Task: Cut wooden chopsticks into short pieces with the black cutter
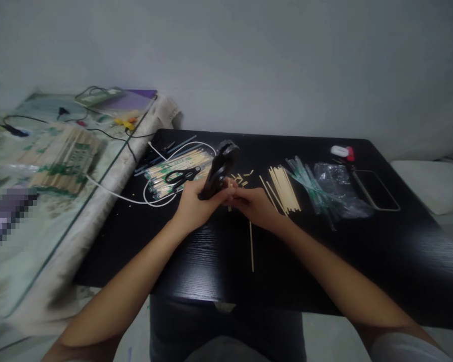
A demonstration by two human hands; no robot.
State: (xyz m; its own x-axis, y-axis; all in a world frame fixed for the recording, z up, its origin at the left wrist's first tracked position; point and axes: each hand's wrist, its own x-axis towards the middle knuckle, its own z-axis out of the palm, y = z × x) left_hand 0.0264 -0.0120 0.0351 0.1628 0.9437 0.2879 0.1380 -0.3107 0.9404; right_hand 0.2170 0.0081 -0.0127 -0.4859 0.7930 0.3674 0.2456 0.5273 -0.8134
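My left hand (pixel 196 203) is closed around a black hand tool (pixel 219 168). The tool tilts up and away, and its blurred head leaves its exact kind unclear. Close against it, my right hand (pixel 258 203) has its fingers pinched together on a thin wooden stick (pixel 229 207), mostly hidden by the fingers. Another chopstick (pixel 251 246) lies on the black table below my right hand. Just beyond both hands are several short cut wooden pieces (pixel 242 179). A row of loose chopsticks (pixel 285 190) lies to the right of my right hand.
Black-handled scissors (pixel 181 175) lie on wrapped chopsticks (pixel 160 178) at left, beside a white cable (pixel 115 195). Clear and green wrappers (pixel 309 186), a phone-shaped object (pixel 375 190) and a white item (pixel 340 151) are at right. A chopstick bundle (pixel 66 158) sits on the left-hand surface.
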